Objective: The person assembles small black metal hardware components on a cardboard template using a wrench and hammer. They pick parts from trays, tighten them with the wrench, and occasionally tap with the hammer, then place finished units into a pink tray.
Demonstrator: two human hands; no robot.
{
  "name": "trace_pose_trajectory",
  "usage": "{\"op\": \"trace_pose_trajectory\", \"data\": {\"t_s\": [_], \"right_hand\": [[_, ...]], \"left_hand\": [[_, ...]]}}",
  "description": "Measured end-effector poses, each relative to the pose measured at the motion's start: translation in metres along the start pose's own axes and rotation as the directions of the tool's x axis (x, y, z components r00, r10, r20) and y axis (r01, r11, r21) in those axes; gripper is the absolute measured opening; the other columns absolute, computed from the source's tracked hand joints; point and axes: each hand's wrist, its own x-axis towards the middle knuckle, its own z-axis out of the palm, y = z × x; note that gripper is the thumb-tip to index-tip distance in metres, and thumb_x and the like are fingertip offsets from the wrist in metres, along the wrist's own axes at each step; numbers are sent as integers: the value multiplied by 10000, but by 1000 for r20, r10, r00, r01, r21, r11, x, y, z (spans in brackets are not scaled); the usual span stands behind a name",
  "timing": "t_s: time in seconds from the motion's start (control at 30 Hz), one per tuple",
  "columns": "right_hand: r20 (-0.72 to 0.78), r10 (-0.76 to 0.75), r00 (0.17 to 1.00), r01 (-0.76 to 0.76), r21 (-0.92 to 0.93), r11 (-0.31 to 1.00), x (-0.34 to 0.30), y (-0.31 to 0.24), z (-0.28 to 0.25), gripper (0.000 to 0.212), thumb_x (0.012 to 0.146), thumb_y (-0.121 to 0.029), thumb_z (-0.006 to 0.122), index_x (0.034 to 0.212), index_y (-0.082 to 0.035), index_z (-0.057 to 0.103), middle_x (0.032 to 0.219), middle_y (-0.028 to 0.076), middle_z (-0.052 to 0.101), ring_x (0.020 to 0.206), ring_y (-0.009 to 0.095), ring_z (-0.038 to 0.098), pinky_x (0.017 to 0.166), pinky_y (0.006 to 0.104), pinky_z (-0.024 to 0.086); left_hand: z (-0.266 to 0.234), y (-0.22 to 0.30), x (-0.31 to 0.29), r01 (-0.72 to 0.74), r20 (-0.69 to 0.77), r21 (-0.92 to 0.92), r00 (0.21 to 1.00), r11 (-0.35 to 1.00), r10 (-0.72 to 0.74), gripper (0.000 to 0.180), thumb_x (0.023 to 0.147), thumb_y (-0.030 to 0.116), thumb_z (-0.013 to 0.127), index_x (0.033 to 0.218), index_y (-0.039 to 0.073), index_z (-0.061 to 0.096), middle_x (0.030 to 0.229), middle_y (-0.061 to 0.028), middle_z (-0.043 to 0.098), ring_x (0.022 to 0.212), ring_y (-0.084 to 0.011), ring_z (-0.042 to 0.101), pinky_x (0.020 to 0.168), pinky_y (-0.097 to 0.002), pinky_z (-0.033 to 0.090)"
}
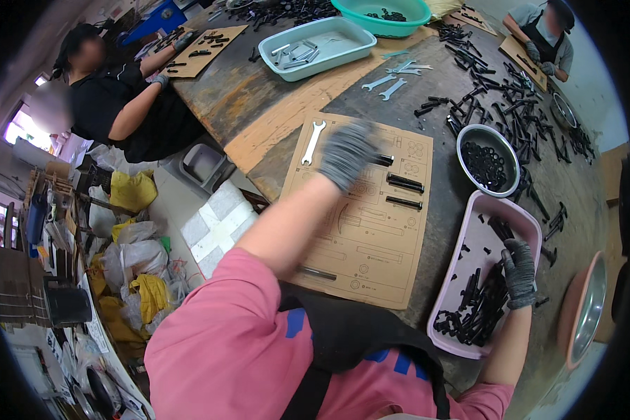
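My left hand (348, 154), in a grey knit glove, is smeared by motion over the printed cardboard sheet (304, 241). Beside it, a black bolt (383, 160) lies near the sheet's right edge; whether the hand touches it cannot be made out. Just below are further black bolts (404, 183) and a single bolt (403, 203). An open-ended wrench (313, 143) rests at the sheet's upper left, and a thin metal rod (318, 273) lower down. My gloved right hand (519, 274) is inside the pink tray (437, 308), its fingers closed against black bolts (500, 227).
A metal bowl of black nuts (488, 159) stands above the tray, with loose bolts (518, 112) scattered beyond. Farther off are wrenches (392, 84), a pale blue tray (318, 56) and a green basin (385, 24). Co-workers sit at left (119, 91) and far right (549, 42).
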Motion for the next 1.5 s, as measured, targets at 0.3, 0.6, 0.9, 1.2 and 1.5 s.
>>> {"op": "trace_pose_trajectory", "data": {"t_s": [0.3,0.6,0.9,1.2,1.5], "right_hand": [[38,-30,999,24,152,988,25,-71,15,167,747,-49,586,912,-26,572,872,107,558,795,213,550,685,295,450],[112,-216,970,197,154,968,35,-140,39,150,739,-103,579,873,-39,597,828,118,575,797,258,552,728,338,438],[333,-132,934,-334,942,15,56,-216,105,529,842,-269,534,1286,-67,329,1161,140,452,940,222,541,785,309,476],[424,153,893,-450,859,246,14,-168,47,422,813,-287,553,1105,-2,444,803,93,582,683,171,579,558,241,451],[-357,693,627,24,898,440,-178,-70,-59,415,765,-285,625,1048,-9,499,748,97,587,557,163,539,476,242,423]], "left_hand": [[-30,-88,8,482,252,384,766,788,-591,429,643,297,642,967,19,611,929,-183,614,859,-292,602,748,-368,474],[-40,-109,3,502,196,97,837,859,-511,290,645,243,668,810,9,627,679,-122,622,607,-181,592,570,-305,460],[-58,5,-33,213,411,-612,908,762,76,227,770,200,618,925,36,592,706,-26,595,629,-92,576,497,-210,438],[10,-34,107,-42,84,-179,995,983,58,310,760,252,614,990,45,596,847,-106,633,762,-212,601,712,-310,460],[75,-37,183,-138,350,344,937,929,10,473,729,303,533,1152,93,507,1094,-223,532,998,-349,524,858,-375,414]]}}
